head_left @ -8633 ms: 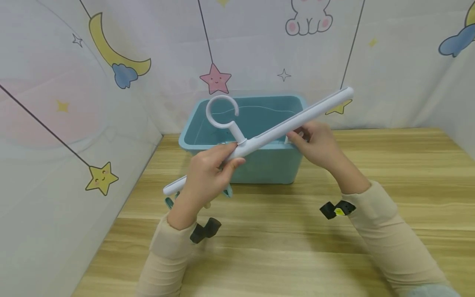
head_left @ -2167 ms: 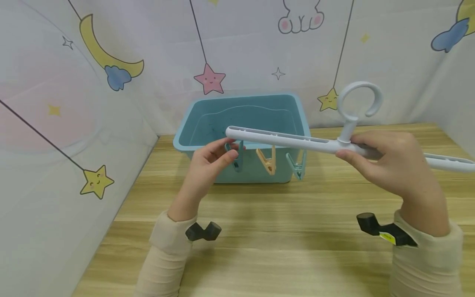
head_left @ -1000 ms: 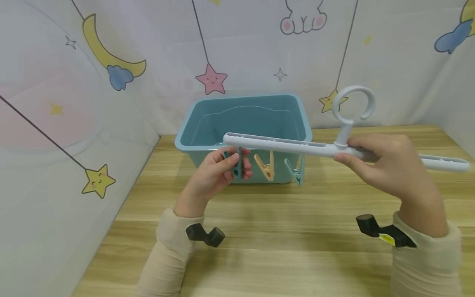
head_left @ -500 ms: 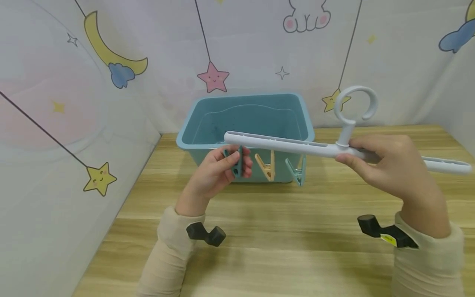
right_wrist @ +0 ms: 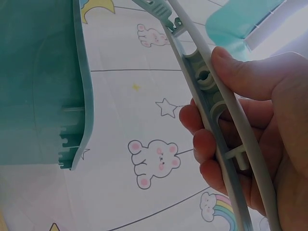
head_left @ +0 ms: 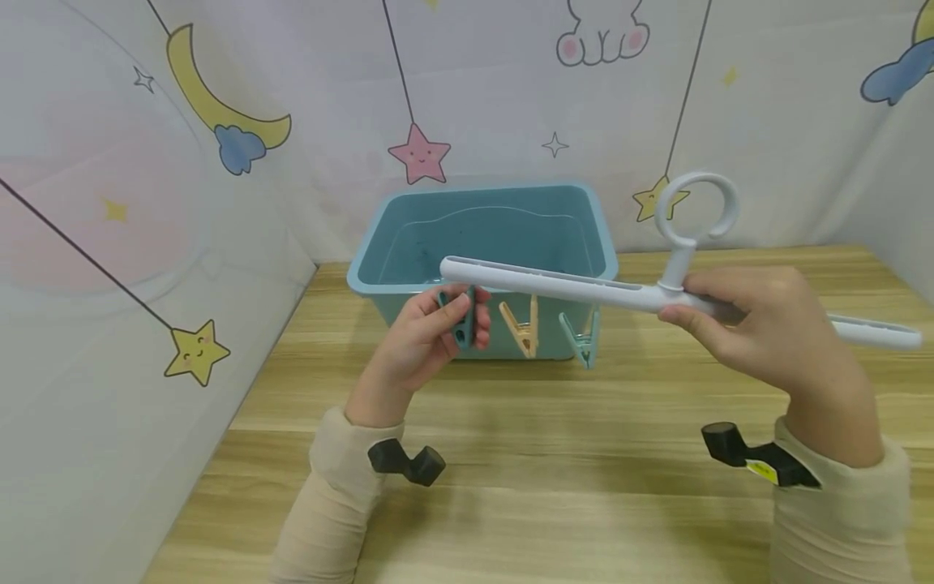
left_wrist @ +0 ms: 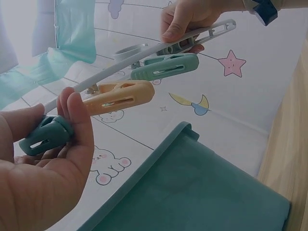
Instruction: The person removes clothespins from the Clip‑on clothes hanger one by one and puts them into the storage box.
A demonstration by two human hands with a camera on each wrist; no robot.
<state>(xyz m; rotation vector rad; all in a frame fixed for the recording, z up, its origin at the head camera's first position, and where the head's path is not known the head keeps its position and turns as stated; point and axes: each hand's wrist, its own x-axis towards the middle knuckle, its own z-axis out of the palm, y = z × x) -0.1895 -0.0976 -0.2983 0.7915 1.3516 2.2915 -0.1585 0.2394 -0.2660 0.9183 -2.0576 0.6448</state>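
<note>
A pale white hanger bar (head_left: pixel 562 286) with a round hook (head_left: pixel 730 203) is held in the air, its left end over the front rim of the blue-green tub (head_left: pixel 598 235). My right hand (head_left: pixel 766 328) grips the bar just right of the hook. Under the left end, my left hand (head_left: pixel 419 341) pinches a dark teal clip (head_left: pixel 469 320) between thumb and fingers. A peach clip (head_left: pixel 529 331) and a light green clip (head_left: pixel 587 337) hang along the bar between my hands. In the right wrist view the hollow underside of the hanger (right_wrist: pixel 209 91) shows in my grip.
The tub stands at the back of a wood-grain table (head_left: pixel 547 454), close to a white printed curtain (head_left: pixel 496 97). Another curtain side rises along the left. Both wrists carry black camera mounts.
Over the longer span, my right hand took over the hanger and it shifted right; my left hand moved from its middle to the dark teal clip. In the last second, almost nothing moved.
</note>
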